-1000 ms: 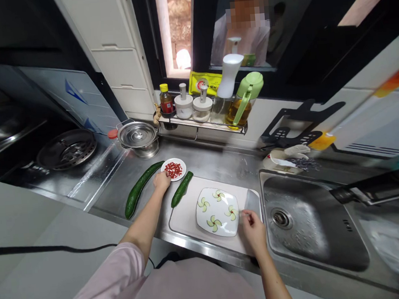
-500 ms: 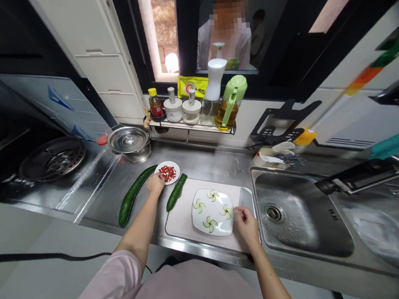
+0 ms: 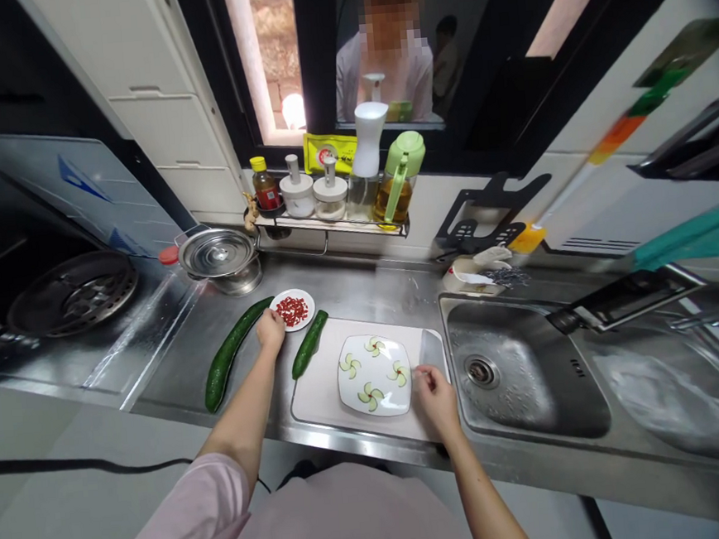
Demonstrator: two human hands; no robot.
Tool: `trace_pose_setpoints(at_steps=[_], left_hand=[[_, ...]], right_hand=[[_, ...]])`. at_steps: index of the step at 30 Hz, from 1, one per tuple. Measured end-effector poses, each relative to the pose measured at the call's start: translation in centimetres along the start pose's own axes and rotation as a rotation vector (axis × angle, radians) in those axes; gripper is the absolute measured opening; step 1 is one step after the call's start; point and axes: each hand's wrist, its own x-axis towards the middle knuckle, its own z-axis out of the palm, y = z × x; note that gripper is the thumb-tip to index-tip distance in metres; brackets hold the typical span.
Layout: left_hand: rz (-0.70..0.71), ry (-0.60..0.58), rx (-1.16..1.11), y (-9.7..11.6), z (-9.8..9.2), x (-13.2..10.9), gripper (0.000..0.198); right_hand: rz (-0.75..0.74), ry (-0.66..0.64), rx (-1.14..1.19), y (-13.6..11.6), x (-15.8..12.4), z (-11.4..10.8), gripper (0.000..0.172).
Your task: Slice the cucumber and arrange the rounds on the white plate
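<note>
My left hand [image 3: 271, 331] is closed at the left rim of a small round white plate [image 3: 308, 303], its fingertips on the edge. Small red goji-like berries [image 3: 292, 310] lie on that plate. My right hand [image 3: 436, 393] is curled with thumb and finger pinched, just off the right edge of a square white plate [image 3: 355, 398]; anything in the pinch is too small to make out. Several pinwheels of pale green cucumber slices [image 3: 370, 396] with red centres lie on the square plate. It rests on a white cutting board [image 3: 320, 401]. Behind my right hand lies a broad knife blade [image 3: 430, 348].
A long cucumber [image 3: 233, 361] lies left of my forearm, and a shorter cucumber piece [image 3: 309, 346] overlaps the board's left edge. On the right is a steel sink [image 3: 529, 372]. A lidded steel pot [image 3: 235, 275] and a condiment rack [image 3: 331, 224] stand behind.
The whole view has shifted slightly, so everything sits farther left. Both hands keep about the same places beside the two plates.
</note>
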Motion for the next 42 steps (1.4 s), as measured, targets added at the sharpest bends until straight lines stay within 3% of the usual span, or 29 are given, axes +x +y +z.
trace_pose_setpoints(at_steps=[7,15,20,24,26,30,33,36,39,42], left_hand=[[0.011,0.082,-0.125,0.1,0.1,-0.3,0.024],[-0.079,0.311,-0.403,1.1,1.6,-0.8,0.03],[-0.2,0.332,-0.588,1.0,1.6,-0.8,0.026],[-0.212,0.338,-0.716,2.3,1.3,-1.9,0.029],[-0.211,0.281,-0.77,3.5,1.3,-3.5,0.033],[-0.124,0.0,-0.762,5.4,1.6,-9.4,0.035],[0.031,-0.233,-0.879,5.5,1.7,-15.3,0.026],[0.086,-0.484,-0.979,4.7,1.5,-20.3,0.02],[0.06,-0.593,-1.004,3.8,1.1,-23.1,0.022],[0.012,-0.632,-1.015,3.2,0.7,-24.0,0.024]], right_hand=[[-0.009,0.0,0.007,0.6,-0.3,0.2,0.04],[-0.033,0.021,-0.001,0.7,-0.7,0.6,0.036],[-0.028,0.023,0.006,0.8,-1.1,0.6,0.038],[-0.013,0.013,0.018,0.4,-1.5,0.7,0.038],[-0.017,-0.002,0.03,-0.2,-1.6,0.8,0.038],[-0.066,-0.074,0.045,-2.4,-1.6,1.2,0.035],[-0.117,-0.16,0.044,-4.4,-2.1,1.6,0.031],[-0.206,-0.302,0.006,-6.0,-3.0,2.0,0.026],[-0.279,-0.434,-0.062,-6.9,-4.2,2.2,0.019],[-0.3,-0.49,-0.085,-7.1,-5.0,2.5,0.016]])
